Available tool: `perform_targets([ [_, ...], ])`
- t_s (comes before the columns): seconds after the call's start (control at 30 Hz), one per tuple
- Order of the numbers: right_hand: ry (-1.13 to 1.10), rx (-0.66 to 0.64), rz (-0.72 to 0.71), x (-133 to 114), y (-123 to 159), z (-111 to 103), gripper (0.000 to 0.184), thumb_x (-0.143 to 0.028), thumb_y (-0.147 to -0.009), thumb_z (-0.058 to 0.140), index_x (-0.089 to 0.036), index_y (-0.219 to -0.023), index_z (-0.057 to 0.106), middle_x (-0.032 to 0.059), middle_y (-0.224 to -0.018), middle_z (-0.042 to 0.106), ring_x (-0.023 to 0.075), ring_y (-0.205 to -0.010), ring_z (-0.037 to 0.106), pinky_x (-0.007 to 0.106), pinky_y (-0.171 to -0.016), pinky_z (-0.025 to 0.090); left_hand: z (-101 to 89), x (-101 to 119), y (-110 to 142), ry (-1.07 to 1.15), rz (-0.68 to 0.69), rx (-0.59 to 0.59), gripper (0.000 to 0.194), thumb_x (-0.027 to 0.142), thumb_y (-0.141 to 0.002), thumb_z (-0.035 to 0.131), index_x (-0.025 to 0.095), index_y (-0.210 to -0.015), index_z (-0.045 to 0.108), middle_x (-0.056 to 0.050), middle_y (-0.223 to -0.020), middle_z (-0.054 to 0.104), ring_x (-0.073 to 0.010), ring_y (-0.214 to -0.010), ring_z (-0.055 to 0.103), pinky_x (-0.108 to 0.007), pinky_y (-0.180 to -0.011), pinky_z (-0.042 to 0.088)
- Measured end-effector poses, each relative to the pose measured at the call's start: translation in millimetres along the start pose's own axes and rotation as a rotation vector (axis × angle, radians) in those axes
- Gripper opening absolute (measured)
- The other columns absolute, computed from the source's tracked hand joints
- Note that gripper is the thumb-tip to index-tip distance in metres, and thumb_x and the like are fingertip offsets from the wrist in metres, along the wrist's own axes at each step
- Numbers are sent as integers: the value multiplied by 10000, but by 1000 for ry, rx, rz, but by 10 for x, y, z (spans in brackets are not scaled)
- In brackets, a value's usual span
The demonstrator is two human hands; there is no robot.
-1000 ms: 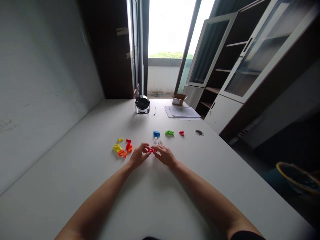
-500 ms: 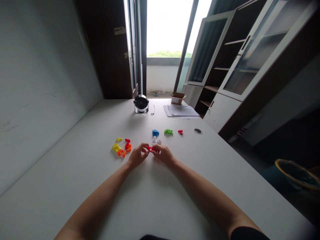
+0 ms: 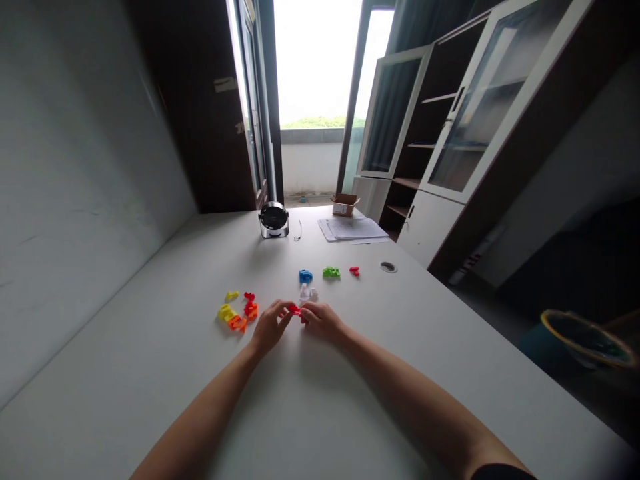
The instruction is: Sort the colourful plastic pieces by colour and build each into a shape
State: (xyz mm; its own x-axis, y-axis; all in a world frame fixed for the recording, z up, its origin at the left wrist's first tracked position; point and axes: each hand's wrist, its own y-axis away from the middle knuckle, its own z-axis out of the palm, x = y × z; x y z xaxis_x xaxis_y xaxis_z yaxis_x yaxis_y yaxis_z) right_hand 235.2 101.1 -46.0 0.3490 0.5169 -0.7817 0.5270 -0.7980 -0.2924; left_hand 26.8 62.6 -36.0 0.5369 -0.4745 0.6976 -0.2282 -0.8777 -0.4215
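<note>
Between my two hands, just above the white table (image 3: 280,413), is a small red plastic piece (image 3: 295,310). My left hand (image 3: 271,325) pinches its left side with thumb and fingertips. From the other side my right hand (image 3: 323,321) grips it, its fingers curled and partly hiding red plastic. Right behind the hands lie white plastic pieces (image 3: 306,292). To the left is a loose group of yellow pieces (image 3: 227,313), orange pieces (image 3: 237,323) and red pieces (image 3: 249,307). Farther back sit a blue piece (image 3: 305,276), a green piece (image 3: 331,272) and another red piece (image 3: 355,271).
At the far end of the table stand a round black-and-silver device (image 3: 274,220), a stack of papers (image 3: 354,229) and an open cardboard box (image 3: 345,205). A round cable hole (image 3: 389,267) is near the right edge. A wall (image 3: 75,167) borders the left side.
The red piece has turned between my fingers, and its light spot no longer shows. My hands stay close together. The whole view has shifted slightly; the other pieces lie as before.
</note>
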Motion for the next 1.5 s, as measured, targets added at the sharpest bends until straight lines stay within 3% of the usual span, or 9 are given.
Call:
perform_targets([
  [0.1,-11,7,-8,2,9,3,292,-318,-1013,452,-204,-861,674,3,-751,703,137,-669,637,238,-676,452,1,-10,1,45,-3,11,164,315,-979,524,258,-1043,663,-23,-1010,697,-135,-810,669,-267,-759,552],
  [0.2,-5,40,-14,13,22,13,206,-305,-997,484,-219,-1034,668,-4,-778,704,134,-673,632,234,-672,451,5,-51,8,78,-58,26,165,297,-965,526,240,-1025,669,-29,-974,703,-141,-801,666,-240,-680,527],
  [0.33,40,35,-41,39,36,32,227,-318,-966,554,-224,-1156,635,-3,-785,696,131,-639,589,234,-645,437,24,-136,12,100,-143,52,213,339,-951,527,204,-1027,674,-42,-917,708,-155,-771,651,-229,-628,484],
  [0.87,179,91,-101,-39,55,17,169,-338,-949,601,-218,-1039,680,4,-766,660,121,-618,537,221,-633,422,-19,-119,-4,53,-177,-81,336,370,-946,461,167,-775,668,-1,-702,639,-141,-654,559,-230,-596,381],
  [1.0,203,104,-98,-17,52,19,156,-331,-944,611,-216,-1010,692,9,-767,668,121,-623,546,220,-632,420,-19,-108,-8,68,-178,-66,312,360,-957,455,183,-942,712,-8,-756,673,-147,-690,599,-232,-620,416],
  [1.13,211,124,-85,11,43,23,141,-326,-937,618,-212,-991,681,2,-744,668,122,-613,548,223,-629,416,-1,-108,4,178,-189,-18,306,351,-953,491,208,-1164,661,-27,-888,714,-144,-735,645,-238,-659,478],
  [1.3,200,147,-63,27,34,22,152,-333,-946,595,-217,-1002,676,2,-731,670,125,-604,547,227,-616,404,13,-81,27,196,-146,-3,254,308,-892,601,235,-1133,635,-37,-1035,719,-135,-761,656,-209,-583,476],
  [1.5,240,138,-39,33,37,13,220,-388,-959,568,-202,-896,668,0,-705,646,121,-589,516,226,-594,376,17,-39,20,125,-108,3,194,281,-878,620,254,-1065,662,-18,-1022,730,-129,-734,655,-209,-579,501],
])
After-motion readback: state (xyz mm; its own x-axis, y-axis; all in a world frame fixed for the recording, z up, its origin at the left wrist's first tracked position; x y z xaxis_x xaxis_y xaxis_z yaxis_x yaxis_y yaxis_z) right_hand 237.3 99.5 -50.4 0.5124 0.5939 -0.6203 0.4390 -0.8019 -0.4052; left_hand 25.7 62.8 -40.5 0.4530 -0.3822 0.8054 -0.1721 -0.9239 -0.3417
